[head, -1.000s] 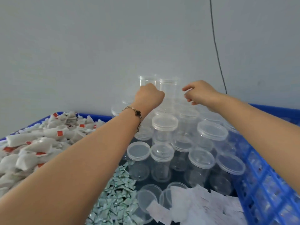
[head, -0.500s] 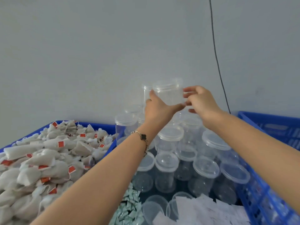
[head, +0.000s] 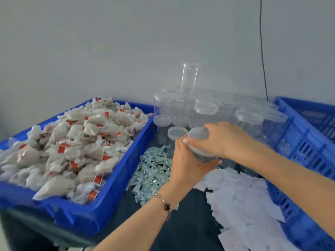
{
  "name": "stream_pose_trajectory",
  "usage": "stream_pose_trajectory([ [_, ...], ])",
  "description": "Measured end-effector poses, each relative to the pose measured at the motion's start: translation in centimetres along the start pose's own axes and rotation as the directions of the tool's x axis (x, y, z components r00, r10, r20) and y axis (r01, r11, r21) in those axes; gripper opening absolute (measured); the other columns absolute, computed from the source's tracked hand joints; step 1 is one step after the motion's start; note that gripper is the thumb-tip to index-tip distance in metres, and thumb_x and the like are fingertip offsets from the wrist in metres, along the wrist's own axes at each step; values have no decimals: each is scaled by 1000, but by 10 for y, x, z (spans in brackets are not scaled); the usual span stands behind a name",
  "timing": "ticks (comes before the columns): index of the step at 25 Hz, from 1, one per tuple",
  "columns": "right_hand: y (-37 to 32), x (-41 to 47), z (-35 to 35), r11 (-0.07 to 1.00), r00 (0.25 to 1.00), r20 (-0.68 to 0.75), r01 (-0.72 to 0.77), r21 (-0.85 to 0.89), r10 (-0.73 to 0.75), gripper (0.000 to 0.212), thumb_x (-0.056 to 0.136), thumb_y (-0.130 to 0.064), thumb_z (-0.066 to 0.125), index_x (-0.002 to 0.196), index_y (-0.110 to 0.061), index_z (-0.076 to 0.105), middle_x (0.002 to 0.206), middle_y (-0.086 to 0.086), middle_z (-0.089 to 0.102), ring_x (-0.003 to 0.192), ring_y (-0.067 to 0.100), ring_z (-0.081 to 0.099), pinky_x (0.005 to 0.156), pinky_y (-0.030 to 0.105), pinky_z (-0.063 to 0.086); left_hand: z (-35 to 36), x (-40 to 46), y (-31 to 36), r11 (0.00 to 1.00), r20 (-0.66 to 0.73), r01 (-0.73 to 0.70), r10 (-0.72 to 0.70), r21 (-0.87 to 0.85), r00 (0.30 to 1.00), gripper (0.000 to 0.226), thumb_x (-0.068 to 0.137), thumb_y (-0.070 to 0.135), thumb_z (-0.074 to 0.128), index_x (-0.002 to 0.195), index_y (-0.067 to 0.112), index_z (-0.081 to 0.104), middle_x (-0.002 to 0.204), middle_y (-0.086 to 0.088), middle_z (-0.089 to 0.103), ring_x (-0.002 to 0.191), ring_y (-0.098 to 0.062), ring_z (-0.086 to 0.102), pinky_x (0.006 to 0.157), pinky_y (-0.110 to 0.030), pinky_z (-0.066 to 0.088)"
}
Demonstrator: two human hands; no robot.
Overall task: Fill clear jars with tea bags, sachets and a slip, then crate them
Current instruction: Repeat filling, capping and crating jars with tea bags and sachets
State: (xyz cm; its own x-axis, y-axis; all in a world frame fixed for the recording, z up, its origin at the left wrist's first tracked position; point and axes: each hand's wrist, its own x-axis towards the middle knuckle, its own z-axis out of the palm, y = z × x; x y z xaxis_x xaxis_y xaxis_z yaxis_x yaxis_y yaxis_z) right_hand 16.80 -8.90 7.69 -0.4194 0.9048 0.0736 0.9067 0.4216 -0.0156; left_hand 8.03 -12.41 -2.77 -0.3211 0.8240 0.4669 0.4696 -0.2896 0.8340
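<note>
I see both hands meeting on one clear jar (head: 204,156), held tilted above the dark table (head: 181,232), between the sachet pile (head: 152,171) and the paper slips (head: 243,201). My left hand (head: 184,165) cups the jar's body; my right hand (head: 223,140) wraps its fingers over the lid (head: 198,134). Tea bags (head: 72,142) fill the blue bin (head: 101,220) at left

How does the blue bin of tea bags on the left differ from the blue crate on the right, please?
The solid-walled blue bin is heaped with white tea bags with red tags; the slotted blue plastic crate has perforated walls, and no tea bags show inside it. Both are blue plastic and flank the clear jars.
</note>
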Motion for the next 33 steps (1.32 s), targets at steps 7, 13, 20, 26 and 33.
stream_pose_trajectory([
  [7,-8,-22,83,993,966,250,84,-84,-60,94,54,-93,36,115,-24,54,113,0,59,98,24,58,66,32,41,-4,-75,-60,973,150,223,-229,52,962,76,50,48,85,105,48,33,107,21,55,93,12,55,66,-2,42],
  [13,-6,-21,99,993,959,267,112,-39,-97,84,52,-89,37,107,-27,50,98,-6,48,89,21,53,64,31,37,1,-89,-70,961,98,262,-270,86,958,76,46,59,79,100,63,27,98,30,55,88,15,53,65,-2,40],
  [20,3,-17,87,895,772,466,429,118,-432,87,63,-35,74,136,-46,27,129,-12,32,123,14,30,95,34,41,0,-89,-80,962,137,248,-263,118,955,87,47,64,76,121,45,34,109,21,57,98,1,58,74,-11,46],
  [26,-19,-22,85,937,917,199,347,25,-345,62,81,-69,42,134,-36,40,142,-3,39,132,24,34,97,45,37,5,-83,-80,967,122,222,-237,122,964,91,50,65,76,127,32,40,117,19,50,106,1,53,83,-23,51],
  [33,-15,-15,73,950,832,472,308,47,-292,63,72,-32,69,127,-39,40,125,-1,45,116,27,45,79,44,48,6,-85,-82,956,101,271,-283,116,954,80,47,66,77,111,48,31,112,21,48,101,3,54,80,-28,52],
])
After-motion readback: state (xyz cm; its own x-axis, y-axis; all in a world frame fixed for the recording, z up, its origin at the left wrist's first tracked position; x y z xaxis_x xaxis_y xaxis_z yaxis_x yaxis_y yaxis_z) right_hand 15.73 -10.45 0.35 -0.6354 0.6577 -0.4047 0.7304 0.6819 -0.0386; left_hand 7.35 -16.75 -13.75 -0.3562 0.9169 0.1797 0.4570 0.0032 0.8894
